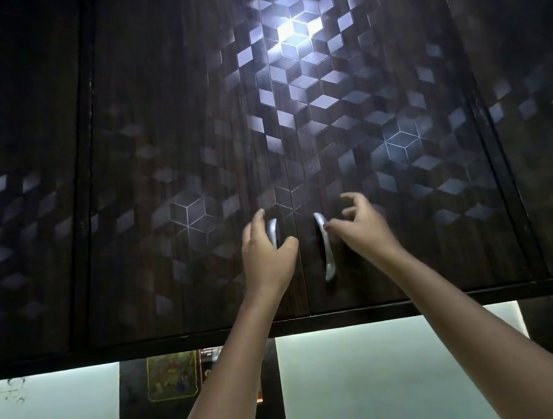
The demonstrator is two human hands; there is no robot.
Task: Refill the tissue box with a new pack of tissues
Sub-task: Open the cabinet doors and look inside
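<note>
reaching up to the overhead cabinet, i had my left hand (268,255) curled loosely around the left handle (273,232), fingers half open, not yet gripping. my right hand (359,225) hovered open just beside the right handle (324,245), holding nothing. both curved metal handles sat on dark glossy doors (179,186) with a cube pattern. the tissue pack and box were not visible; probably the pack was inside.

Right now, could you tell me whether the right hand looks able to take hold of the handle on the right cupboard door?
Probably yes: the right hand is open beside the right door's handle, fingertips at its upper part, and nothing lies between them.
</note>
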